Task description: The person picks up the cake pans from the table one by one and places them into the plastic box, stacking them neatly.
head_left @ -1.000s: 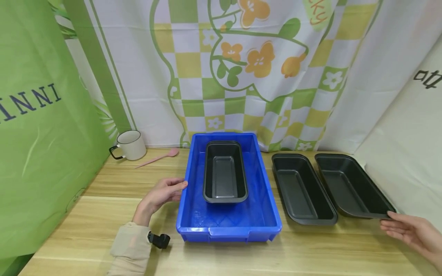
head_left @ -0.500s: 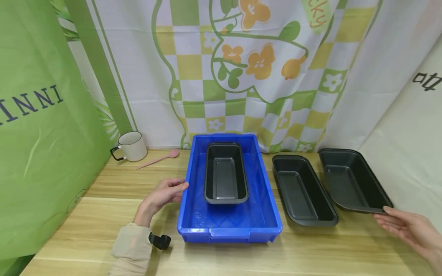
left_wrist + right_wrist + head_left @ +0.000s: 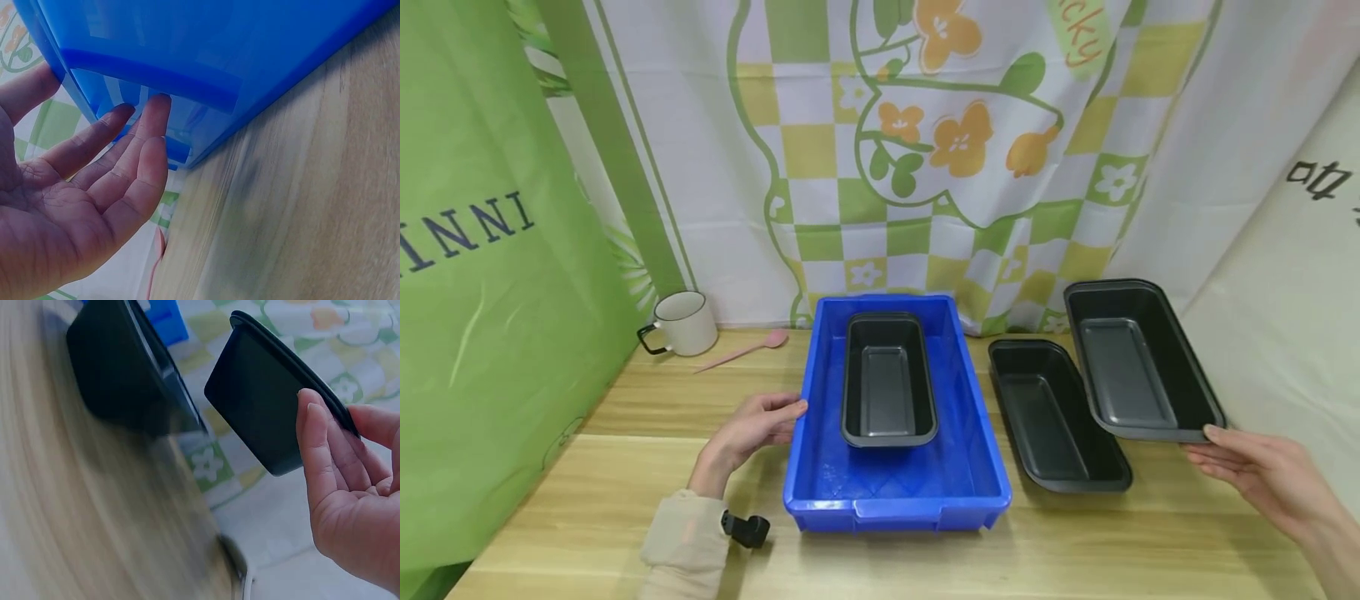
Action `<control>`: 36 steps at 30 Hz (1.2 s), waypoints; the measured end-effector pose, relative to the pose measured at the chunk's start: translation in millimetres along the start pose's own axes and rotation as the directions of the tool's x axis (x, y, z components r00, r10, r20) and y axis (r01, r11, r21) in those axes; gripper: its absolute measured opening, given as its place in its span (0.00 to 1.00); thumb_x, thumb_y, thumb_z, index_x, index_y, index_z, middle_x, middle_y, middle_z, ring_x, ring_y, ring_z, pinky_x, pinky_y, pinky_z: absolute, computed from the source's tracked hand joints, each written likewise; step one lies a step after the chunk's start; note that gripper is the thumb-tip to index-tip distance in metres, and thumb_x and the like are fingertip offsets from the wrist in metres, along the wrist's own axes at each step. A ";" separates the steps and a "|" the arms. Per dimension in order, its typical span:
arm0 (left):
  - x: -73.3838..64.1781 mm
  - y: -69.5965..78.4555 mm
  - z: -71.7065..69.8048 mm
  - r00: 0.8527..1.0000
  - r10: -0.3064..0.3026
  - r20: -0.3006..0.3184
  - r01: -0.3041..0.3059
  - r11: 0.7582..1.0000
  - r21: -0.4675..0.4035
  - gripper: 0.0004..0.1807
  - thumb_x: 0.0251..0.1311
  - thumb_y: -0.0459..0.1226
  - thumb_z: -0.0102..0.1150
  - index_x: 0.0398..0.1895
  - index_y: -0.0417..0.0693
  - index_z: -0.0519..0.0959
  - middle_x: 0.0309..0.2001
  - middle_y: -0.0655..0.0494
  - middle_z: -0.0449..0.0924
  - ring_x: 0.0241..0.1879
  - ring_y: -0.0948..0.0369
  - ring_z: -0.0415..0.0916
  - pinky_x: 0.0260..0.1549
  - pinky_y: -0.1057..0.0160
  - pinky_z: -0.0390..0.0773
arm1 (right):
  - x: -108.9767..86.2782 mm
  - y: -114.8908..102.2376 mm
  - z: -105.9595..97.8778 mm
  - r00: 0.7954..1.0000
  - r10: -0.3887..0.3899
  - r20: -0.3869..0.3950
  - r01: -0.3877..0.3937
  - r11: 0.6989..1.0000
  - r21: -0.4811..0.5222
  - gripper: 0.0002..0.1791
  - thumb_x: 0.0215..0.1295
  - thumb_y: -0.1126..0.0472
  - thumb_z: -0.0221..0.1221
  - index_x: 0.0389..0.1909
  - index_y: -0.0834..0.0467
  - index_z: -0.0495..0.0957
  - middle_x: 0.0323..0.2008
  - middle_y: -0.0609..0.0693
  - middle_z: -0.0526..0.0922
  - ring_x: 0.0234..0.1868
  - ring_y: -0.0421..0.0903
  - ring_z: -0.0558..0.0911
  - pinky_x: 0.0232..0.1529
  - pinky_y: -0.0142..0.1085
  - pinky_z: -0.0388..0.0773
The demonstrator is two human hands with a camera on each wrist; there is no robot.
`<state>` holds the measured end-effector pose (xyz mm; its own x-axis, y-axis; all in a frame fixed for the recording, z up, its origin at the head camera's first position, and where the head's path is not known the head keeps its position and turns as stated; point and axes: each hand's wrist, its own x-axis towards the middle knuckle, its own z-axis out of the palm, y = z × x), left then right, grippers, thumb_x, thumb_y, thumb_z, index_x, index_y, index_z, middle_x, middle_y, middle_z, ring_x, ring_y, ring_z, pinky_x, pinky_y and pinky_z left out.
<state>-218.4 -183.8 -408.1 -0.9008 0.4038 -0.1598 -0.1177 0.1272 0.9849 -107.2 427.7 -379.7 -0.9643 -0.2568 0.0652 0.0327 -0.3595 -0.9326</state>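
My right hand (image 3: pixel 1262 467) pinches the near right rim corner of a black loaf pan (image 3: pixel 1123 371), thumb on top and fingers underneath. This pan is raised off the table, as its outer wall (image 3: pixel 262 400) in the right wrist view shows. A second loaf pan (image 3: pixel 1045 425) sits on the table just left of it, partly overlapped by it. A third loaf pan (image 3: pixel 887 387) lies inside the blue plastic bin (image 3: pixel 895 475). My left hand (image 3: pixel 756 429) holds the bin's left side, thumb at the rim, fingertips against the outer wall below the ledge (image 3: pixel 156 81).
A white mug (image 3: pixel 687 325) with a black handle stands at the back left. Beside it lies a pink spoon (image 3: pixel 745 348). A patterned curtain (image 3: pixel 910 167) hangs behind the wooden table (image 3: pixel 1075 542). In the right wrist view, a dark rounded object (image 3: pixel 232 556) is by the table edge.
My right hand has lifted the right-hand loaf pan off the table and moved it up and to the left. My left hand stays at the bin's side.
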 end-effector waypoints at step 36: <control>1.2 -2.2 -1.6 1.000 0.009 0.012 -0.009 1.000 0.020 0.34 0.69 0.42 0.53 0.66 0.23 0.58 0.53 0.32 0.76 0.41 0.60 0.82 0.44 0.60 0.81 | 97.5 19.8 135.3 0.987 -0.099 0.124 0.110 0.990 -0.083 0.18 0.71 0.75 0.46 0.37 0.64 0.86 0.33 0.57 0.87 0.35 0.47 0.87 0.38 0.35 0.83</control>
<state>-219.9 -185.0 -410.4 -0.8966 0.4161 -0.1517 -0.1011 0.1412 0.9848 -165.0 274.1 -343.7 -0.9228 -0.3289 0.2008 -0.0955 -0.3096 -0.9461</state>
